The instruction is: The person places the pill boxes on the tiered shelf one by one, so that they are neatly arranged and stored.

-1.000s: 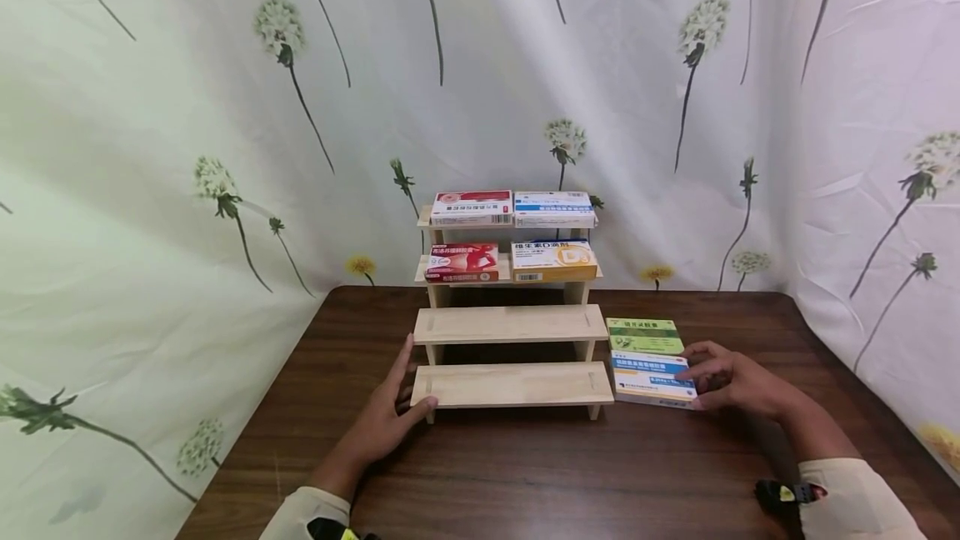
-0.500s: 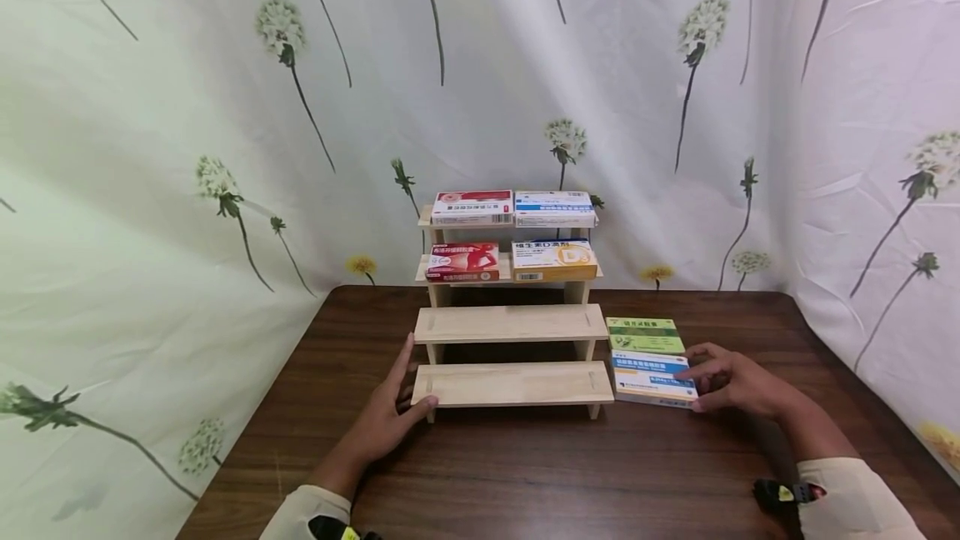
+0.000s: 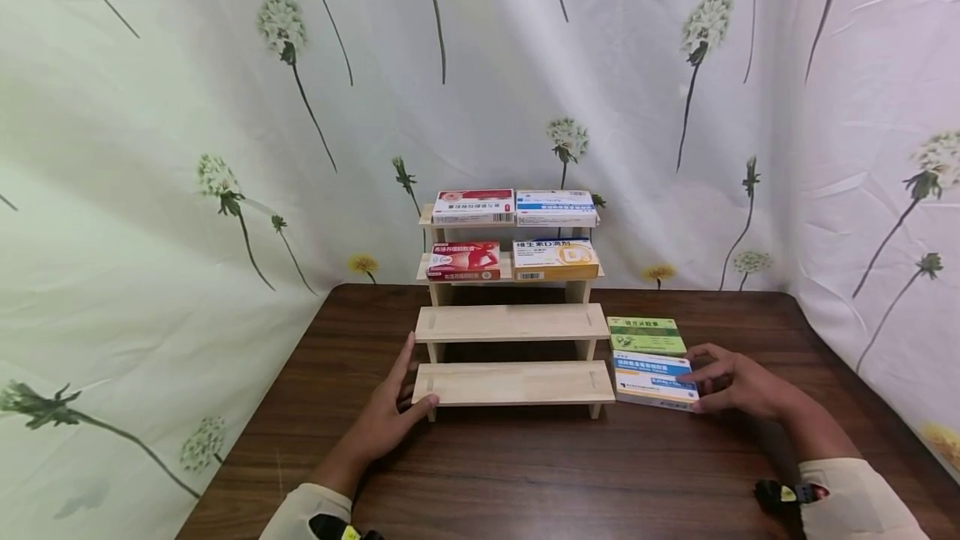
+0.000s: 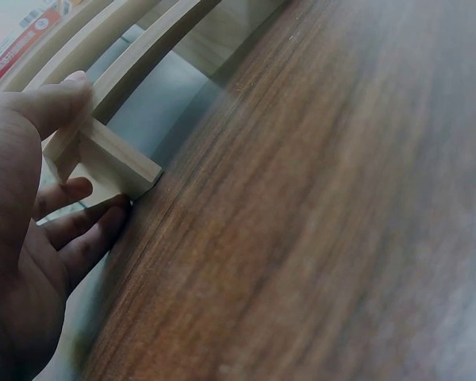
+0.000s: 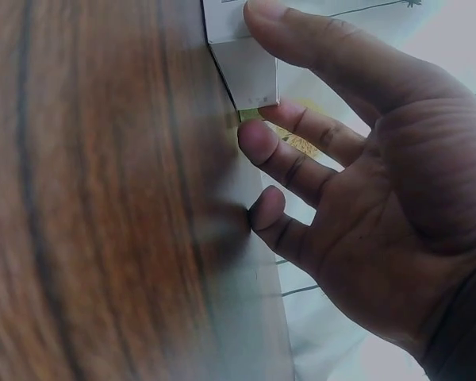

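Observation:
A pale wooden four-step display stand sits mid-table. My left hand is at its left end; the thumb rests at the bottom step's front corner and the index finger reaches up along the side. In the left wrist view, the other fingers lie loosely bent beside the stand's leg. To the right of the stand lies a white and blue medicine box. My right hand pinches this box at its right end, thumb at the front edge and index finger over the top. A green medicine box lies right behind it.
The top step carries a red and white box and a blue and white box. Below them are a red box and a white and orange box. A floral curtain closes in the brown wooden table.

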### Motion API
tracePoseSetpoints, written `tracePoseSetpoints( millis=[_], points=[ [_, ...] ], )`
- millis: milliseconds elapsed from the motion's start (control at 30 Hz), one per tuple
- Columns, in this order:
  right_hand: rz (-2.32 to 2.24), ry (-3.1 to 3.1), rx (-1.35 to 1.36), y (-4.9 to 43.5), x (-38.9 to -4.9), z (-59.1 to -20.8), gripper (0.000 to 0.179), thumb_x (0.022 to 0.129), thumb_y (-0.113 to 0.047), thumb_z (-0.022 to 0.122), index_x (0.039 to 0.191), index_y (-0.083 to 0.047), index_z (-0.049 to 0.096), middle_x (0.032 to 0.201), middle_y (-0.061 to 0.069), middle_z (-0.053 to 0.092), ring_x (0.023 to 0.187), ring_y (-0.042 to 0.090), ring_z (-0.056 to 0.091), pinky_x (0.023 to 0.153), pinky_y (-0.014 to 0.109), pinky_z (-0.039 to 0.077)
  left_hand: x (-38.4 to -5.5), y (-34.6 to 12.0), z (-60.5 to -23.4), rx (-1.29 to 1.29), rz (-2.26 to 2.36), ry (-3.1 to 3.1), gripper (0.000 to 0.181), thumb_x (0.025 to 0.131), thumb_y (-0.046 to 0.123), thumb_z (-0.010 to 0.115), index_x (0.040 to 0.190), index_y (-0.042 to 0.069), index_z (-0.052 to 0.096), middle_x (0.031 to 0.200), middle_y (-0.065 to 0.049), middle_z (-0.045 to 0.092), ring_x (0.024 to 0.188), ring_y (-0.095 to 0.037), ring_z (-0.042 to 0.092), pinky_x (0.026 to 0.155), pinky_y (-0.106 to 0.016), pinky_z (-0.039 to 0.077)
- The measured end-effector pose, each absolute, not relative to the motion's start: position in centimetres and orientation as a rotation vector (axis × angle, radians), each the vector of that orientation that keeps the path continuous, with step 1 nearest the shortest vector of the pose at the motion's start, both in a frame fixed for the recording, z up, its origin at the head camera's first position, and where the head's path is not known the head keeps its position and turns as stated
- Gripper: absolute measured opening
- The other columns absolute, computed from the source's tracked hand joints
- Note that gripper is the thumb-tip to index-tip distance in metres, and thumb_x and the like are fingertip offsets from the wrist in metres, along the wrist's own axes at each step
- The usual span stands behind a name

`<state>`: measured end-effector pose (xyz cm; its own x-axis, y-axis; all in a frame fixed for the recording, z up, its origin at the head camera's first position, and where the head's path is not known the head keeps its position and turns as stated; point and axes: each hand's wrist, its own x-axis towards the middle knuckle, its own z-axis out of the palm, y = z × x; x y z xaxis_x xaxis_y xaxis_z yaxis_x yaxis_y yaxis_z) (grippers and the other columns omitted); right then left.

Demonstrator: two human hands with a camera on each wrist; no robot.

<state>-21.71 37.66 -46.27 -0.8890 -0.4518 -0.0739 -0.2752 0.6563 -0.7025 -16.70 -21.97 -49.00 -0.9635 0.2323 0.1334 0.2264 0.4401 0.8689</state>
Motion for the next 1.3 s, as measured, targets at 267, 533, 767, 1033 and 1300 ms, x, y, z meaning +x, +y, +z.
tracePoseSetpoints(
  millis=[267,533,767,1033,1300],
  points=[
    [-1.089,2.586,-0.640,37.8,-21.5,-45.8,0.038,0.090,-0.022,0.091,0.126,-0.013,0.084,0.148,0.026,0.052,0.096,0.004,0.056,0.076,0.023,0.048,-16.7,-21.9,-49.1,0.432,1.607,2.666,0.103,0.106,0.025,0.075,0.177,0.036,0.002,0.166,-0.033,0.043,0.141,-0.050,0.062,0.106,-0.051,0.059],
    [-1.085,2.596,-0.695,38.1,-21.4,-45.6,0.037,0.091,-0.022,0.090,0.127,-0.015,0.084,0.148,0.026,0.054,0.098,0.001,0.054,0.076,0.023,0.049,-16.6,-21.9,-49.0,0.428,1.615,2.667,0.103,0.105,0.024,0.076,0.178,0.031,0.004,0.165,-0.032,0.046,0.141,-0.049,0.062,0.105,-0.045,0.059],
    [-1.113,2.573,-0.691,38.6,-21.2,-45.1,0.035,0.092,-0.018,0.088,0.127,-0.015,0.084,0.146,0.025,0.055,0.102,-0.001,0.053,0.079,0.022,0.048,-16.4,-22.0,-49.1,0.422,1.622,2.658,0.103,0.106,0.024,0.075,0.177,0.036,0.003,0.166,-0.031,0.044,0.142,-0.049,0.061,0.104,-0.041,0.060],
    [-1.137,2.598,-0.675,38.7,-20.9,-44.6,0.033,0.092,-0.018,0.088,0.125,-0.014,0.085,0.145,0.020,0.056,0.109,-0.004,0.050,0.082,0.022,0.047,-16.5,-22.0,-48.9,0.469,1.657,2.657,0.103,0.105,0.019,0.075,0.178,0.029,0.004,0.164,-0.033,0.046,0.140,-0.051,0.062,0.100,-0.038,0.061],
    [-1.212,2.614,-0.682,39.1,-20.7,-44.5,0.033,0.091,-0.014,0.088,0.124,-0.012,0.085,0.143,0.009,0.057,0.109,-0.003,0.051,0.081,0.023,0.049,-16.8,-22.0,-49.0,0.466,1.633,2.666,0.102,0.106,0.021,0.075,0.179,0.025,0.003,0.164,-0.033,0.046,0.140,-0.050,0.063,0.101,-0.040,0.061]
  ],
)
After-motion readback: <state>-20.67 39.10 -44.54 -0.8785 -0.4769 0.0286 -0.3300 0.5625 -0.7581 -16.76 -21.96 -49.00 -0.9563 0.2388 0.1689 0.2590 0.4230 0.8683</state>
